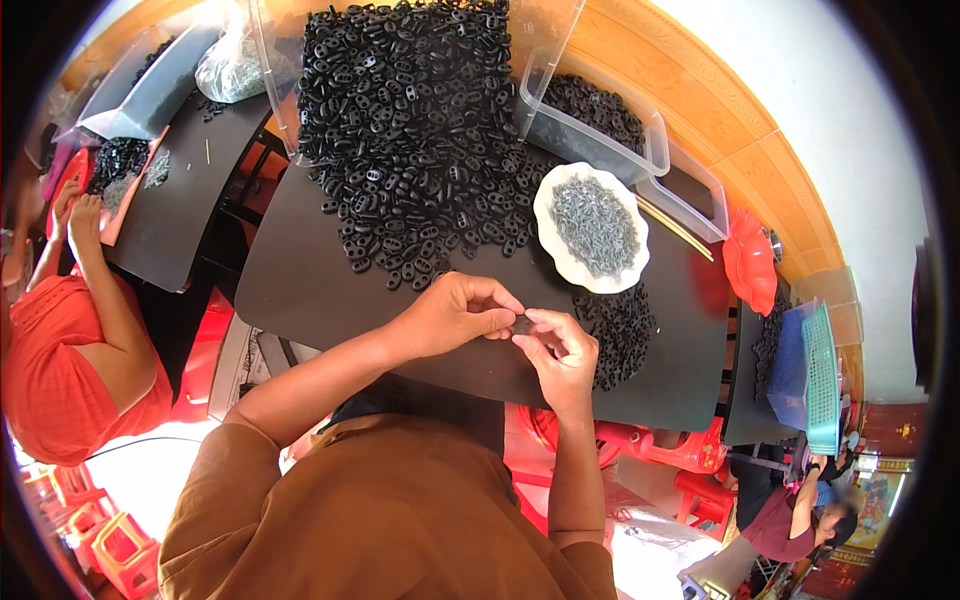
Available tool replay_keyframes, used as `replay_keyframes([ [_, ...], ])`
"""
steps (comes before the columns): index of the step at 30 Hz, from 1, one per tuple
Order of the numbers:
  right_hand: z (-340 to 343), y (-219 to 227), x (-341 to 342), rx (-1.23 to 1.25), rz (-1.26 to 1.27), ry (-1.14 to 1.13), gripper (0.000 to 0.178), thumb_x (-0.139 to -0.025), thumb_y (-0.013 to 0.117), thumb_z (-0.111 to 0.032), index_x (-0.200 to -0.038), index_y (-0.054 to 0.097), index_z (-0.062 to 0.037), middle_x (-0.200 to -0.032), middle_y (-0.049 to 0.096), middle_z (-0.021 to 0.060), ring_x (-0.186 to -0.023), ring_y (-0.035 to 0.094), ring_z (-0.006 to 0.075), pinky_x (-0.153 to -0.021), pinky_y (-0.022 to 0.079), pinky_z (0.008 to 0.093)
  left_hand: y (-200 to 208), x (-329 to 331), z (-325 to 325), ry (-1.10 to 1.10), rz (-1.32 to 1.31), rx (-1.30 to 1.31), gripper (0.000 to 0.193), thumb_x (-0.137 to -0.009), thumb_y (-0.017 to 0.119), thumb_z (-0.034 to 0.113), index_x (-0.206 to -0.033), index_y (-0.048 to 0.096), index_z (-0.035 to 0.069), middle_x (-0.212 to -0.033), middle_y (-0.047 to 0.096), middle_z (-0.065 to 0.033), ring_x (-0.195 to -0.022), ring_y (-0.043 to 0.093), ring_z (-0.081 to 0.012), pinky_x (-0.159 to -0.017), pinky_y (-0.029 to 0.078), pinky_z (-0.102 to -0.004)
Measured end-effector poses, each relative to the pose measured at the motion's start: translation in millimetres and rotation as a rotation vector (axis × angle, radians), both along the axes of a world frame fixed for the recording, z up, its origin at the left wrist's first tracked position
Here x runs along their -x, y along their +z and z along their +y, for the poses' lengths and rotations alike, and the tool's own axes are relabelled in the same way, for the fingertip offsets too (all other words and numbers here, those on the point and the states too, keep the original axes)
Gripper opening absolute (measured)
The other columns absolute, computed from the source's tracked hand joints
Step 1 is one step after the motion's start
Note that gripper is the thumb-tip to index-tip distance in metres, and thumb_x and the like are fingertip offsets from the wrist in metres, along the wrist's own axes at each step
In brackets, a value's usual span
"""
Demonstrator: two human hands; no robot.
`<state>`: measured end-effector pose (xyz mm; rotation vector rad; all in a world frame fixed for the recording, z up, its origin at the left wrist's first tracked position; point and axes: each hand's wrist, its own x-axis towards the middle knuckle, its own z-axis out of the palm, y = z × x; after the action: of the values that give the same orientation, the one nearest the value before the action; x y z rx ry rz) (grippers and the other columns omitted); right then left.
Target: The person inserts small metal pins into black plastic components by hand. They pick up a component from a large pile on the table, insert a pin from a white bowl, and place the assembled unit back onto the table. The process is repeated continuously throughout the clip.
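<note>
Showing two bare hands at work between a large heap and a smaller one, the view is read from left to right. At far left, a co-worker's hands (78,215) are raised at a separate surface (190,205), which bears a bin (155,80) and a bag (235,70). Next, the large heap (415,120) of black two-holed pieces spills from a clear box onto the main surface (290,260), probably tipped forward to bring stock within easy reach. At centre front, the left hand (480,310) pinches a small dark piece (522,325) between thumb and forefinger; the right hand (545,340) meets it with its fingertips, though how firmly they close cannot be told. The piece is held clear of the surface, presumably to leave both thumbs free to work. Beyond the hands stands a scalloped dish (547,215) of grey bits (595,225), its rim likely keeping them from scattering. Right of the hands lies the smaller heap (615,345); behind the dish, a clear tub (570,133) contains more black pieces. Two sticks (680,232) and a red bowl (748,262) follow. No label is legible; a red panel (890,428) at far right bears marks too small to read.
</note>
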<state>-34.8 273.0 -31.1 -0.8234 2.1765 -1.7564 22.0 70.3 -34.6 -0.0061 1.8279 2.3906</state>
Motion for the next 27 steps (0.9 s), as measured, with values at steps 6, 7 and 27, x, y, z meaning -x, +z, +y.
replay_keyframes([
  [6, -0.5, 1.5, 2.1, -0.033, 0.006, 0.022, 0.031, -0.079, 0.078, 0.007, -0.108, 0.07, -0.0004, -0.098, 0.072, 0.0072, -0.082, 0.067, 0.011, -0.073, 0.056, 0.0258, -0.5, -5.8, 0.5, 0.024, 0.039, 0.017, 0.017, -0.096, 0.067, 0.008, -0.111, 0.069, -0.001, -0.093, 0.07, -0.0036, -0.086, 0.064, -0.008, -0.079, 0.054, -0.0255],
  [7, -1.1, 1.9, 1.8, -0.036, 0.012, 0.023, 0.031, -0.079, 0.078, 0.007, -0.108, 0.07, -0.0006, -0.097, 0.072, 0.0071, -0.082, 0.068, 0.0111, -0.073, 0.056, 0.0258, -1.5, -6.9, 1.0, 0.039, 0.054, 0.038, 0.017, -0.096, 0.068, 0.007, -0.111, 0.069, -0.001, -0.094, 0.071, -0.0037, -0.087, 0.064, -0.008, -0.079, 0.054, -0.0256],
  [27, -2.9, -2.1, -5.7, -0.032, 0.334, 0.038, 0.026, -0.074, 0.079, 0.009, -0.096, 0.068, 0.0012, -0.087, 0.072, 0.0124, -0.074, 0.069, 0.02, -0.064, 0.056, 0.0295, -1.4, -5.0, -6.7, -0.079, 0.003, 0.102, 0.011, -0.09, 0.073, 0.003, -0.1, 0.073, -0.003, -0.091, 0.074, -0.0062, -0.089, 0.068, -0.0094, -0.083, 0.056, -0.0257],
])
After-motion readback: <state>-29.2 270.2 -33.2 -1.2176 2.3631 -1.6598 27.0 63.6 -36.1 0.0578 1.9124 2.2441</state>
